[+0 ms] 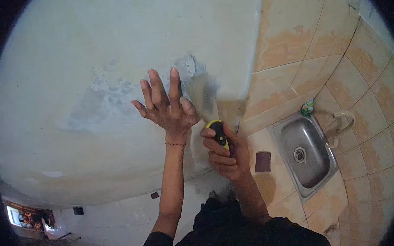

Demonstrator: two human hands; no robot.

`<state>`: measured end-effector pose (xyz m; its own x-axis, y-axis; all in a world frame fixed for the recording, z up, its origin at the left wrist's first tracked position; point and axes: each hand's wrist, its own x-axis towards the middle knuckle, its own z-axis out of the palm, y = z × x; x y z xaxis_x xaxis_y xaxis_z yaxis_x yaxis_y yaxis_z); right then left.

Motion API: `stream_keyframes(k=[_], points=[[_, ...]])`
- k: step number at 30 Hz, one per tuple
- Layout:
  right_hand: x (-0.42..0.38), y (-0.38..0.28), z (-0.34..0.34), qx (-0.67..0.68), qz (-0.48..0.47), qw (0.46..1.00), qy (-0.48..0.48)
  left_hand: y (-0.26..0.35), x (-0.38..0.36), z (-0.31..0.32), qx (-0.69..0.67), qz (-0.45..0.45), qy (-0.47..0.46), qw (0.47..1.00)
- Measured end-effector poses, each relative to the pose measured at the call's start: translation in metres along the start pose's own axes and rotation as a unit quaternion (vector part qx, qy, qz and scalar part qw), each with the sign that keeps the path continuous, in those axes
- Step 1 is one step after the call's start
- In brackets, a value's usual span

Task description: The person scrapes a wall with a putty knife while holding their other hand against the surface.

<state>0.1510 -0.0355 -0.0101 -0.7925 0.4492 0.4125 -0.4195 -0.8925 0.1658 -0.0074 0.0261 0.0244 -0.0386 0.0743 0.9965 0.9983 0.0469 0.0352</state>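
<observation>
My left hand (169, 106) is raised in front of the pale wall (110, 33) with its fingers spread; it holds nothing. A dark beaded band circles that wrist. Behind and around the fingers the paint is patchy and flaking, with a grey bare patch (101, 104) to the left and a peeled spot above the fingertips. Just right of it and lower, my right hand (230, 152) is wrapped round the black and yellow handle of a scraper (219, 134). Its greyish blade points up toward the damaged wall and partly blends into it.
To the right, a steel sink (295, 187) is set in a tiled counter, with a faucet (343, 121) at its far side and a green packet (308, 107) at its corner. A dark brown square (263, 161) shows on the counter. Stained tan tiles (286, 41) cover the adjoining wall.
</observation>
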Motion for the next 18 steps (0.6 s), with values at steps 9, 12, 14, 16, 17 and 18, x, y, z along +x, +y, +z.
stream_keyframes(k=[9, 12, 14, 16, 17, 18], points=[[-0.002, 0.001, 0.001, -0.007, -0.016, 0.999, 0.046, 0.003, 0.002, -0.002, 0.01, -0.002, -0.005, 1.0], [-0.003, -0.003, 0.002, 0.034, 0.021, 0.999, -0.012, 0.004, 0.004, -0.004, 0.001, -0.001, -0.005, 1.0], [-0.003, -0.004, 0.006, 0.037, 0.035, 0.999, -0.013, 0.003, 0.007, -0.008, 0.009, 0.009, -0.013, 1.0], [-0.006, -0.007, 0.01, 0.05, 0.064, 0.997, -0.006, 0.003, 0.012, -0.008, 0.014, 0.012, -0.018, 1.0], [-0.007, -0.007, 0.01, 0.061, 0.077, 0.995, -0.004, 0.003, 0.015, -0.01, 0.015, 0.013, -0.025, 1.0], [-0.007, -0.007, 0.011, 0.06, 0.077, 0.995, -0.003, 0.003, 0.018, -0.011, 0.015, 0.015, -0.03, 0.999]])
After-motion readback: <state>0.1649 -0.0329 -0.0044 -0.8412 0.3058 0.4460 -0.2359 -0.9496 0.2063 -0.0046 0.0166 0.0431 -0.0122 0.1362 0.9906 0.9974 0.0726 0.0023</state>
